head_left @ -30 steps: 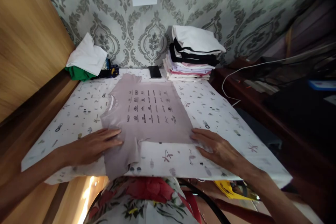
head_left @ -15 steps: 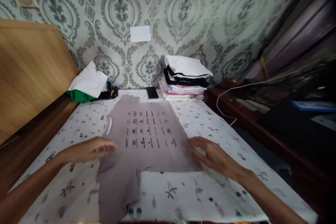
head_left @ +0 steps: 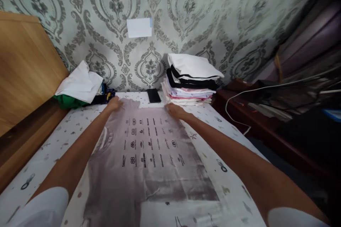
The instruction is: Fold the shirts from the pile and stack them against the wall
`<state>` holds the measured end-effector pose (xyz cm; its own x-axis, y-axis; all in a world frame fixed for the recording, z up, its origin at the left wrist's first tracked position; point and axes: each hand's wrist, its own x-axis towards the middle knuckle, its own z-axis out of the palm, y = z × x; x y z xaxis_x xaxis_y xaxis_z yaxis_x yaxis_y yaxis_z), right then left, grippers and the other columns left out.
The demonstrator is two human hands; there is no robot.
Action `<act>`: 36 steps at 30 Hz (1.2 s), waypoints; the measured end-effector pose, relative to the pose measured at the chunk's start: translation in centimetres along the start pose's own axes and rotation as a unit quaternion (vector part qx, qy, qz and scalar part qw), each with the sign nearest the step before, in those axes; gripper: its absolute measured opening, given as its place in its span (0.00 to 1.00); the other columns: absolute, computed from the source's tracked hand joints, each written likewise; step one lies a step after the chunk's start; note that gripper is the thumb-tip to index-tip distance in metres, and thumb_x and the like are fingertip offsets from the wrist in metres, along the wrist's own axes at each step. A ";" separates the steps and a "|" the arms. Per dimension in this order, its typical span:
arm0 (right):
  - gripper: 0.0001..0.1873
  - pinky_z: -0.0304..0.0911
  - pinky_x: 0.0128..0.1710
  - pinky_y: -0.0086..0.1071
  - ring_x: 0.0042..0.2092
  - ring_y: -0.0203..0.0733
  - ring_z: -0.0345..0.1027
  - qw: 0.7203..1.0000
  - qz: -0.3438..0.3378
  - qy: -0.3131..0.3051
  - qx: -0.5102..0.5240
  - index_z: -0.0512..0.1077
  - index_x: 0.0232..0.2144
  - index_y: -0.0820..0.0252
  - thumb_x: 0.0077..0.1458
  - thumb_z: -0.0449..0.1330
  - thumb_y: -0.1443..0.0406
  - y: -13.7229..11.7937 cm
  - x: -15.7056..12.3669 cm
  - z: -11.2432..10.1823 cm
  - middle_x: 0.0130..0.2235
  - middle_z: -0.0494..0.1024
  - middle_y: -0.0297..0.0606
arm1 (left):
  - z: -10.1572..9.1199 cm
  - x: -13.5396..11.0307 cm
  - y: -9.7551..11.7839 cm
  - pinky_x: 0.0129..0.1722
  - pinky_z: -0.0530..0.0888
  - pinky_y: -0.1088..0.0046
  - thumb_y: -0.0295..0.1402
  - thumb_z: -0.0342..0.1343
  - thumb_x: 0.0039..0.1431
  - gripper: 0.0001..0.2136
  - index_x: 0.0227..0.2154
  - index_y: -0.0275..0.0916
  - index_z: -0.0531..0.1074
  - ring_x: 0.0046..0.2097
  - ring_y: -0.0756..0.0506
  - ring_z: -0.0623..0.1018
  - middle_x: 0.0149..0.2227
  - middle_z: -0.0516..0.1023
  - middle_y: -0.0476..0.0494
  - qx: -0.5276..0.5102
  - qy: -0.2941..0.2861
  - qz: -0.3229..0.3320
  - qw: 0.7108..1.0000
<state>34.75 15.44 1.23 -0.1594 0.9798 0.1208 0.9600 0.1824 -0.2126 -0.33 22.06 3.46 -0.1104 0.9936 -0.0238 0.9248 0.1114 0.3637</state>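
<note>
A mauve T-shirt (head_left: 149, 156) with rows of small black logos lies flat on a white printed sheet (head_left: 226, 149). Both my arms reach across it to its far edge. My left hand (head_left: 115, 103) rests at the far left corner, by the sleeve, fingers curled on the cloth. My right hand (head_left: 174, 110) is at the far right corner, fingers closed on the fabric edge. The near sleeve hangs towards me at the lower left.
A stack of folded clothes (head_left: 190, 78) stands against the patterned wall just past my right hand, with a black phone (head_left: 153, 95) beside it. White and green garments (head_left: 77, 88) lie piled at the back left. A wooden board (head_left: 23, 64) is at left; dark furniture and a white cable (head_left: 234, 103) at right.
My hands left the shirt's near edge and reached forward to its far corners. The camera moved closer over the shirt.
</note>
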 end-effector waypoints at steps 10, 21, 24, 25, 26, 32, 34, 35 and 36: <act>0.11 0.59 0.38 0.33 0.47 0.49 0.70 0.996 0.020 -0.051 -0.073 0.75 0.39 0.60 0.55 0.56 0.71 -0.9 -0.6 -1.5 0.46 0.77 0.46 | -0.4 0.8 0.8 0.33 0.71 0.73 0.29 0.58 0.44 0.05 0.27 0.37 0.71 0.34 0.44 0.77 0.27 0.76 0.46 -0.142 0.007 0.004 0.990; 0.12 0.46 0.25 0.33 0.31 0.40 0.68 0.986 -0.085 0.013 -0.140 0.71 0.41 0.59 0.63 0.48 0.67 -0.8 -12.0 -2.0 0.44 0.77 0.41 | -3.6 -16.0 -4.9 0.35 0.68 0.72 0.35 0.53 0.56 0.05 0.31 0.40 0.65 0.34 0.48 0.71 0.30 0.70 0.51 -0.186 -0.108 0.312 0.926; 0.13 0.47 0.24 0.32 0.29 0.39 0.68 0.985 -0.091 0.014 -0.143 0.71 0.40 0.59 0.64 0.46 0.67 -0.3 -13.9 -0.6 0.43 0.77 0.41 | -1.6 -20.1 -6.2 0.41 0.69 0.67 0.26 0.47 0.59 0.04 0.33 0.40 0.65 0.41 0.45 0.72 0.37 0.73 0.46 -0.073 -0.096 0.360 0.925; 0.14 0.48 0.24 0.32 0.30 0.39 0.69 0.986 -0.086 0.022 -0.140 0.71 0.40 0.59 0.65 0.46 0.67 -0.1 -14.2 -0.2 0.43 0.77 0.41 | -1.1 -20.9 -6.4 0.43 0.69 0.66 0.25 0.46 0.59 0.05 0.35 0.40 0.65 0.43 0.44 0.72 0.40 0.73 0.45 -0.047 -0.077 0.367 0.926; 0.14 0.49 0.25 0.32 0.30 0.40 0.69 0.987 -0.080 0.030 -0.136 0.72 0.40 0.59 0.65 0.46 0.67 -0.1 -14.2 0.1 0.43 0.77 0.41 | -0.7 -21.5 -6.4 0.44 0.70 0.64 0.23 0.46 0.59 0.08 0.38 0.40 0.66 0.45 0.43 0.72 0.43 0.74 0.43 -0.026 -0.057 0.372 0.926; 0.14 0.55 0.26 0.31 0.33 0.40 0.72 0.988 -0.083 0.055 -0.119 0.74 0.42 0.58 0.63 0.49 0.68 -0.1 -13.8 0.4 0.44 0.78 0.41 | -0.7 -21.8 -6.2 0.46 0.71 0.59 0.21 0.44 0.62 0.14 0.45 0.40 0.70 0.45 0.41 0.74 0.43 0.76 0.43 0.098 -0.007 0.437 0.894; 0.14 0.56 0.26 0.31 0.33 0.40 0.73 0.988 -0.088 0.059 -0.117 0.74 0.42 0.57 0.63 0.49 0.68 -0.1 -13.9 0.2 0.44 0.78 0.40 | -1.0 -21.8 -6.2 0.46 0.72 0.60 0.22 0.44 0.64 0.13 0.43 0.40 0.71 0.45 0.42 0.75 0.42 0.77 0.43 0.095 0.007 0.446 0.890; 0.14 0.56 0.26 0.31 0.34 0.41 0.73 0.987 -0.089 0.063 -0.116 0.74 0.42 0.57 0.63 0.49 0.67 -0.1 -14.0 0.1 0.45 0.78 0.40 | -1.2 -21.9 -6.2 0.45 0.72 0.61 0.23 0.44 0.65 0.12 0.43 0.40 0.71 0.45 0.42 0.75 0.43 0.77 0.43 0.082 0.015 0.447 0.890; 0.14 0.56 0.26 0.31 0.34 0.41 0.73 0.987 -0.089 0.068 -0.116 0.75 0.42 0.57 0.63 0.49 0.67 -0.1 -14.1 0.0 0.45 0.78 0.40 | -1.3 -22.0 -6.3 0.45 0.72 0.62 0.23 0.45 0.65 0.12 0.44 0.40 0.71 0.45 0.43 0.75 0.44 0.77 0.43 0.067 0.021 0.446 0.892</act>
<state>36.90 1.58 -0.50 -0.3129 0.9112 0.2679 0.9490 0.3111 0.0503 -4.15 -0.56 2.90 0.6811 0.6862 0.2554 0.6860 -0.7200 0.1049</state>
